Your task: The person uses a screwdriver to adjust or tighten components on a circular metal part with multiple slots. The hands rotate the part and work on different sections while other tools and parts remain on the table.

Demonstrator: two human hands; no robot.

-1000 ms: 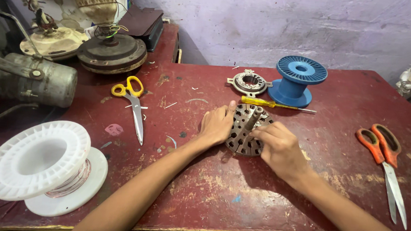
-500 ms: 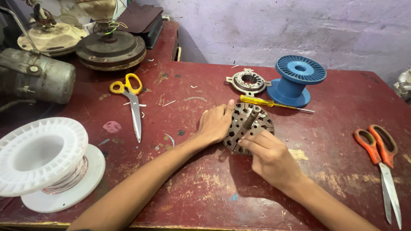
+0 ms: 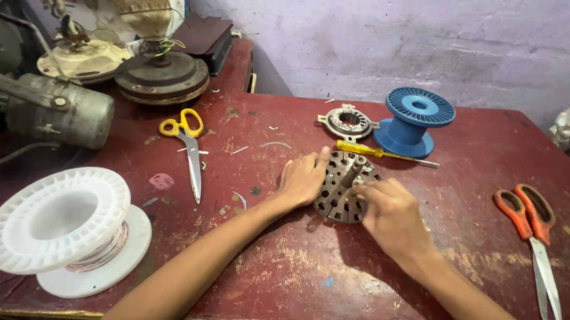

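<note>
Far to the left of the grip, a large white spool (image 3: 57, 225) with a few turns of copper wire sits near the table's front edge, and a grey motor body (image 3: 57, 110) lies behind it. Nearer, yellow-handled scissors (image 3: 189, 149) rest shut on the red table (image 3: 291, 279).

The left hand (image 3: 303, 179) lies flat against the left side of the slotted metal stator core (image 3: 343, 186), fingers closed around its rim and steadying it. The core sits tilted at the table's middle, between both hands. The right hand (image 3: 390, 216) presses on its right edge, fingertips curled onto the laminations; I cannot tell whether they pinch anything small.

The step in hand looks like seating or clearing something in the core's slots. The next move would seem to call for a firm left-hand hold while the right works slot by slot.

Just behind the grip lie a yellow screwdriver (image 3: 381, 153), a small round stator part (image 3: 347, 121) and a blue spool (image 3: 416, 122). Well to the right, orange-handled scissors (image 3: 534, 244) lie shut.

The tabletop is worn, scratched and flecked with wire scraps; a pale purple wall (image 3: 404, 42) stands behind.
</note>
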